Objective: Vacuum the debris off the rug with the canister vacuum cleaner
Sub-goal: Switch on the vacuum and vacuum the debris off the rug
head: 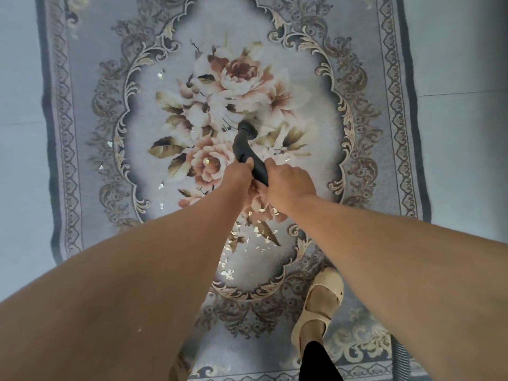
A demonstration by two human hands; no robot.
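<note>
The suction step is judged to be under way. The black vacuum tube is held over the middle of the rug, with its round mouth pointed down at the flower pattern; whether the mouth touches the pile cannot be told. The tube is gripped by the left hand and the right hand, set close together, and the fingers are curled and clamped round it.

Much debris is left: pale, shiny scraps are bunched on the near part of the rug, below the hands, and single bits are scattered well to the left of the tube. The next move is judged to call for the mouth to be drawn back towards the near cluster and then swept leftwards, kept low to the pile.

A sandalled foot is planted on the near right of the rug, just beside the bunched scraps, and may need to be shifted. A grey ribbed hose is seen at the lower right edge. The canister is not in view. Pale floor lies on both sides.
</note>
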